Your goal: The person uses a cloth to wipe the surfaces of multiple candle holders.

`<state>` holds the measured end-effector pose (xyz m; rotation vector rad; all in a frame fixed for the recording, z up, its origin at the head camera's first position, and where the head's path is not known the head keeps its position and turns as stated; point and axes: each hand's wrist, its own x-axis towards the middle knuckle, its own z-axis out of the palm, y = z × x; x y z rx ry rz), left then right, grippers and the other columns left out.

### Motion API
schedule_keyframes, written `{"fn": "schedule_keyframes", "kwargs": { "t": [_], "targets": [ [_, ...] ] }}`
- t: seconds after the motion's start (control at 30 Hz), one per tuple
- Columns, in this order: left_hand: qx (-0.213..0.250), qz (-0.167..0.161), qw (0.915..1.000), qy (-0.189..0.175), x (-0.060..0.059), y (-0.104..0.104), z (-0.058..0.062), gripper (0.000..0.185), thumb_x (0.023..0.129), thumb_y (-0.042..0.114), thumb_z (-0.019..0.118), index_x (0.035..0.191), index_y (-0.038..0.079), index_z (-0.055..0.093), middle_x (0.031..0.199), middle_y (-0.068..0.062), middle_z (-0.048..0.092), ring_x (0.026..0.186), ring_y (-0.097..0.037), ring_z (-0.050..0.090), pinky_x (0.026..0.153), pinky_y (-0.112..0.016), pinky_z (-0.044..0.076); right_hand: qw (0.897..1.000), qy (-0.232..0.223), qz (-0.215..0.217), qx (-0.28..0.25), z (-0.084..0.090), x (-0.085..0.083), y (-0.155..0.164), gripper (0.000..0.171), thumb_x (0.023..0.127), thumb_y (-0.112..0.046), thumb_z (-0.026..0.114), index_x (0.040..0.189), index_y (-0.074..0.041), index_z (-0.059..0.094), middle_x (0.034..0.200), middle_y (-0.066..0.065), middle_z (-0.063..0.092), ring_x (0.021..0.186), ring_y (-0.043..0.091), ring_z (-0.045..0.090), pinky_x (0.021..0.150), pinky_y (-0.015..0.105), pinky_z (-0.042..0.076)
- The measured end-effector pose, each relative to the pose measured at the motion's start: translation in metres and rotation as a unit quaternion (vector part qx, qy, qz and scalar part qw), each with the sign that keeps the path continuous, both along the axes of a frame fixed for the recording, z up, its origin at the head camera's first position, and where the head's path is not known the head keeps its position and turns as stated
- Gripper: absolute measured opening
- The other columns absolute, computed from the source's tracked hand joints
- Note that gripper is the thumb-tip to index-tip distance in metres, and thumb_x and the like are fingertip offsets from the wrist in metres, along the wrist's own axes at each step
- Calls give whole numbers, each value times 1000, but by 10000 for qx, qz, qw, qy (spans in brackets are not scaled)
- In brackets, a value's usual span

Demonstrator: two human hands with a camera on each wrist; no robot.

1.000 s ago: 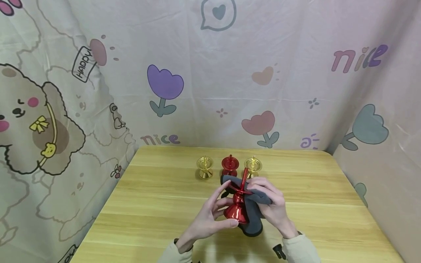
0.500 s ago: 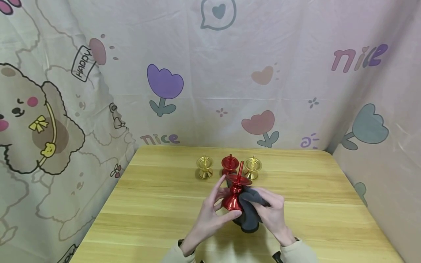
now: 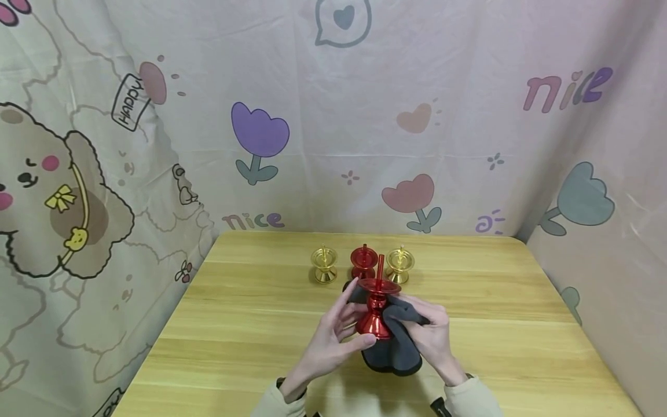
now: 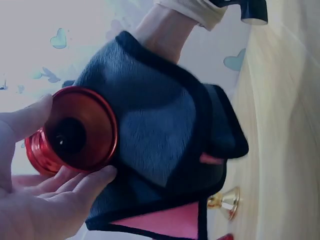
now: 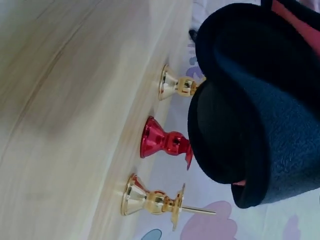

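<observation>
the left hand grips a red candlestick by its base, lifting it off the table so the right hand, clutching a dark cloth, can press cloth against its stem. three more candlesticks stand just beyond both hands.

Two gold candlesticks flanking a red one; wooden table; cartoon-print backdrop

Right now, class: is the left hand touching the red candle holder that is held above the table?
Touching. The left wrist view shows the left hand with fingers and thumb against the red candle holder.
</observation>
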<state>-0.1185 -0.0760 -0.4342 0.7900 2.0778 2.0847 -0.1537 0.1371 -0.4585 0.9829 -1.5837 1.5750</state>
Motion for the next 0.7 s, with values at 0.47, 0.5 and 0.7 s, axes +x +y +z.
{"fn": "schedule_keyframes", "kwargs": {
  "t": [0.47,0.5,0.7],
  "targets": [
    [-219,721,9970,185,4,1,6,100,80,10,85,160,27,27,121,-15,62,110,-20,66,99,-25,56,9960,862,-121,209,-1,-2,-6,18,86,12,69,104,16,72,110,23,75,112,16,71,97,23,57],
    [-223,688,9969,321,3,1,6,99,81,10,84,160,26,27,120,-15,64,110,-20,67,101,-26,55,9967,784,-71,213,-1,-2,-6,20,85,13,69,104,16,72,110,22,75,112,16,71,97,23,57],
    [-284,263,9990,236,2,-3,5,94,89,10,76,162,28,19,131,-20,65,125,-29,62,111,-35,49,9999,112,54,37,-1,-4,-1,42,69,23,73,107,6,75,111,7,77,106,14,73,92,19,57]
  ]
}}
